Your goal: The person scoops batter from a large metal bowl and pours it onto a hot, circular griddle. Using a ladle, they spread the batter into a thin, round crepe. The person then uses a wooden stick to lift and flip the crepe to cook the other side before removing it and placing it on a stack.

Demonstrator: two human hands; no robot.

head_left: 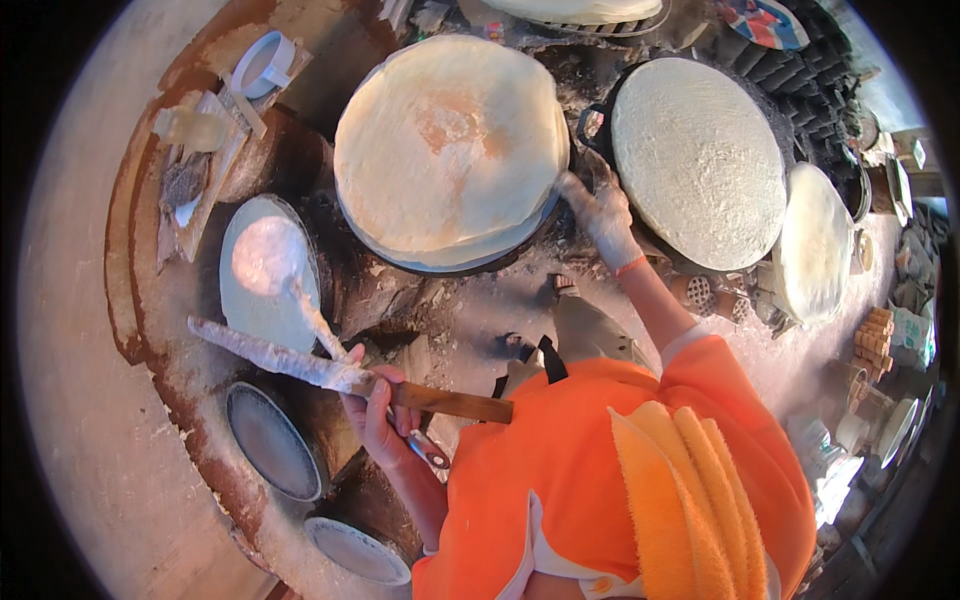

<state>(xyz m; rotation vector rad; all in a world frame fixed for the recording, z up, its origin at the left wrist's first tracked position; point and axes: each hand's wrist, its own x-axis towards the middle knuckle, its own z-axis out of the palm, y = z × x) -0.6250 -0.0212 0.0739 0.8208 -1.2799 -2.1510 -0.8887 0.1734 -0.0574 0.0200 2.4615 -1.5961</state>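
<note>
1. Look at the left hand [385,410]: it's clamped round two handles at once, fingers folded over them. Doubling up like that probably leaves the other hand free.
2. The first is a long wooden stick thickly coated in pale paste [300,368]. Its bare brown end points back toward the orange top, perhaps so the coated length keeps clear of the clothes.
3. Crossing it, a round-headed ladle coated in the same pale paste [268,256]! Its head lies over a wide round pan with a pale surface [240,240], handy for any drips, I'd say; whether it touches, I can't tell.
4. Over to the right hand [605,222], dusted pale, an orange band at the wrist. Thumb and fingers stand apart, nothing seen between them. The thumb is right by the rim of a broad stack of thin, cream-coloured flatbreads [450,150]; contact is too fine to call from here.
5. That stack sits front and centre, overlapping rounds with brown patches on top, within easy reach.
6. Just beside it, on the right, a dark round griddle [650,238] carries a pale, bumpy round sheet [697,165], spread nearly to the edge, presumably to use the whole surface.
</note>
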